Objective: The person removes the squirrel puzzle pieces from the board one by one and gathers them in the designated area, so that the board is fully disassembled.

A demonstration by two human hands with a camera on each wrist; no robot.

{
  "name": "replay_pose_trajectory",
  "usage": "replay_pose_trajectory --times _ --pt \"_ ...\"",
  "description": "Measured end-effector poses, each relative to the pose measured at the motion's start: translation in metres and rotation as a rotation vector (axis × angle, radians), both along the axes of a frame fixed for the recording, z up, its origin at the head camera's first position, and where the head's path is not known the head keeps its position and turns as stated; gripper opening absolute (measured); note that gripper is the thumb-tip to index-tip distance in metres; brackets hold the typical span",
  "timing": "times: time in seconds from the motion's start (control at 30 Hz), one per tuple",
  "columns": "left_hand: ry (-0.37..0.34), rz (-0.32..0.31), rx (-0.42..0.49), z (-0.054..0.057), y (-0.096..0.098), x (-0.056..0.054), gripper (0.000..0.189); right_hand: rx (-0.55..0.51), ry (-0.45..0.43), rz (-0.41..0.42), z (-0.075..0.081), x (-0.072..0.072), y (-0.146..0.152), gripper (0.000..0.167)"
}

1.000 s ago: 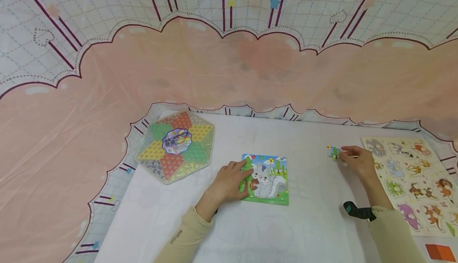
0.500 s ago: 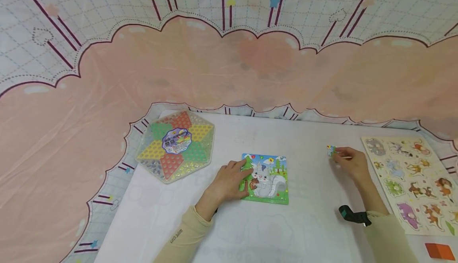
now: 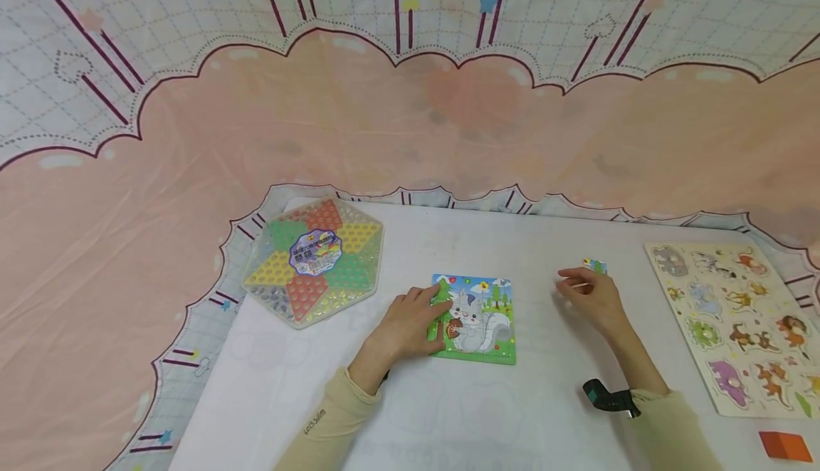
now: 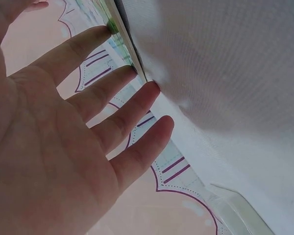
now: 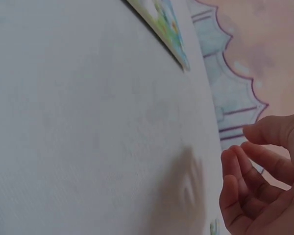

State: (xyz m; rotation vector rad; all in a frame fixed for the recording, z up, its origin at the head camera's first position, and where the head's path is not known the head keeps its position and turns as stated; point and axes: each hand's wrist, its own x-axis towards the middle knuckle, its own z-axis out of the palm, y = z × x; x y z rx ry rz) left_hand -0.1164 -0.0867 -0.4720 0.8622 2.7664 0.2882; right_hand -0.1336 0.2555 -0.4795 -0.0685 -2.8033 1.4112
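Observation:
A square squirrel jigsaw (image 3: 477,319) lies flat on the white table (image 3: 487,243). My left hand (image 3: 410,320) rests on its left edge with straight fingers; the left wrist view shows the fingertips (image 4: 137,93) against the board's rim (image 4: 123,36). My right hand (image 3: 586,295) hovers low over the table to the jigsaw's right, fingers loosely curled and holding nothing (image 5: 257,181). A small loose jigsaw piece (image 3: 596,266) lies on the table just behind that hand. The jigsaw's corner (image 5: 164,24) shows far off in the right wrist view.
A hexagonal Chinese checkers set (image 3: 314,261) in clear plastic sits at the back left. A wooden animal peg puzzle (image 3: 737,325) lies along the right edge, with an orange block (image 3: 784,446) near its front corner. Pink patterned cloth (image 3: 410,136) hangs behind the table.
My right hand let go of the small piece and moved left toward the squirrel jigsaw. The piece stays on the table. The left hand has not moved.

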Motion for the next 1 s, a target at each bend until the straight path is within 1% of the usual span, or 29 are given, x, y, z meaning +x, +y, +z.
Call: replay_pose_trajectory --times 0.23,0.4,0.63,0.83,1.0 --pt "-0.004 -0.008 -0.016 -0.001 0.000 -0.001 0.066 0.009 -0.064 0.056 -0.003 0.004 -0.028 0.029" --pt "-0.002 -0.008 -0.012 -0.001 0.000 -0.001 0.066 0.012 -0.055 0.096 -0.006 0.008 -0.044 0.026" --pt "-0.016 0.001 -0.019 -0.001 -0.001 0.002 0.066 0.006 -0.059 0.189 -0.013 0.018 -0.061 0.024" --pt "0.002 -0.001 -0.015 0.000 -0.001 0.001 0.066 0.003 -0.051 0.209 -0.014 0.021 -0.068 0.023" --pt "-0.003 -0.001 -0.007 0.001 0.000 0.001 0.066 0.024 -0.071 0.218 -0.013 0.023 -0.071 0.027"
